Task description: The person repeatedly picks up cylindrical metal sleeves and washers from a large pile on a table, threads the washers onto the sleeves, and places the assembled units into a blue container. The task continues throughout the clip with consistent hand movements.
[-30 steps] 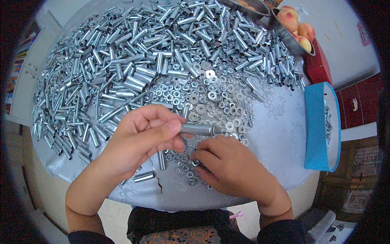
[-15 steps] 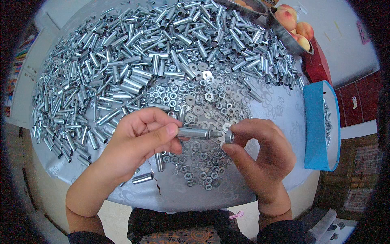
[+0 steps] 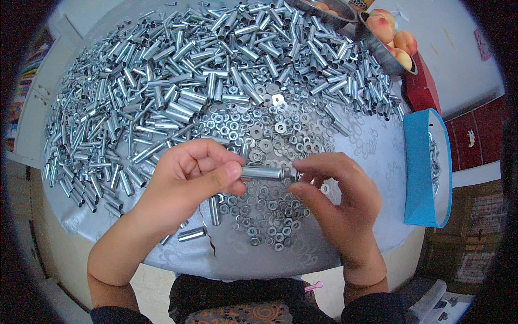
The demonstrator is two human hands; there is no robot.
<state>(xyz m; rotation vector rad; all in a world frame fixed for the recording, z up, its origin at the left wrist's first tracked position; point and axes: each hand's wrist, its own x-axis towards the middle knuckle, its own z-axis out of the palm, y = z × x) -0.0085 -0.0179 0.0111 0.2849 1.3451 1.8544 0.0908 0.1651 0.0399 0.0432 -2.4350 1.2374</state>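
Head camera, looking down on a round table covered in silvery cloth. Its near edge curves just above the person's lap, and its right edge runs close to a blue box standing well right of the hands. Bare cloth shows only in a strip along the near edge and on the right side. A dense heap of metal tubes fills the far and left parts, and loose washers are scattered in the middle under the hands. The left hand is closed around a short metal tube, held above the washers with its long axis lying left to right. Its free end points right, where the right hand pinches at the tip with fingertips. A bowl of peaches sits at the far right.
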